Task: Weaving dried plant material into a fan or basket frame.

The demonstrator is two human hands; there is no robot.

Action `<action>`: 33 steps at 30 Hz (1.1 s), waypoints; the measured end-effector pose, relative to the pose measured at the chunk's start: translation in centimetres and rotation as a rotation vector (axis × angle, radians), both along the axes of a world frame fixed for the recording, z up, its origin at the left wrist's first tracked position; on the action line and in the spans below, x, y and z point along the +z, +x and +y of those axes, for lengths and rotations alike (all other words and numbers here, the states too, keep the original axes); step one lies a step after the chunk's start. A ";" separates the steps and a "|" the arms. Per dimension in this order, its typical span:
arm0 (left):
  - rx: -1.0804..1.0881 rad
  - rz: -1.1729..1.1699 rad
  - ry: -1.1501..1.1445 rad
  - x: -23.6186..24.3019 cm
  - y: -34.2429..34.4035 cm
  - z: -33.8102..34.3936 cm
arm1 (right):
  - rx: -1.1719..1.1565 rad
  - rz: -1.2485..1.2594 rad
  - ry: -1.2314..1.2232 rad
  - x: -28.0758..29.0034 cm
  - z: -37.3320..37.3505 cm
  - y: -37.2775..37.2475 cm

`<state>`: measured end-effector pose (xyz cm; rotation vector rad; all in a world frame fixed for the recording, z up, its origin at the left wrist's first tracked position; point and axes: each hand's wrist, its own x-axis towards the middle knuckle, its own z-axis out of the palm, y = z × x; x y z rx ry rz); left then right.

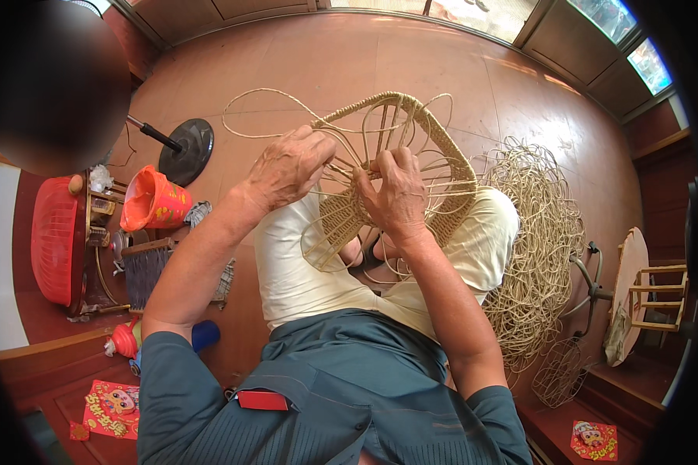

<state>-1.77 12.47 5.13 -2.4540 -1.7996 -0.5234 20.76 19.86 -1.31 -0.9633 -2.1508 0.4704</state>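
A partly woven basket (448,146) of tan cord rests between my knees, its braided rim tilted toward the far side and its ribs fanning out from the middle. My left hand (296,164) is closed at the basket's left side, pinching a cord that loops out to the far left. Close by, my right hand (395,186) has its fingers bent and pressed together on cords where the ribs meet. The exact strands in each grip are partly hidden by the fingers. A long loose cord loop (244,94) arches above my left hand.
A large tangled heap of tan cord (539,256) lies on the floor right of my knee. To the left are an orange-red bag (153,200), a black round stand base (188,151) and a red plastic basket (54,240). A round board (628,294) stands at the right.
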 end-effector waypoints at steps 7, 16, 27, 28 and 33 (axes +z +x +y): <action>-0.096 0.153 0.268 -1.4 2.3 -3.0 | 0.050 0.030 0.007 -0.5 0.5 0.4; 0.078 -0.250 -0.097 -5.3 6.0 -8.6 | 0.139 0.004 0.000 -0.1 -0.1 1.3; 0.331 -0.382 0.040 -2.9 3.4 -8.7 | 0.102 -0.117 -0.043 0.1 -0.3 0.9; 0.333 -0.381 0.042 -3.0 3.2 -8.2 | 0.100 -0.129 -0.060 0.2 -0.3 0.9; 0.241 -0.030 0.101 -3.9 2.9 -7.2 | 0.088 -0.135 -0.072 0.3 -0.5 0.8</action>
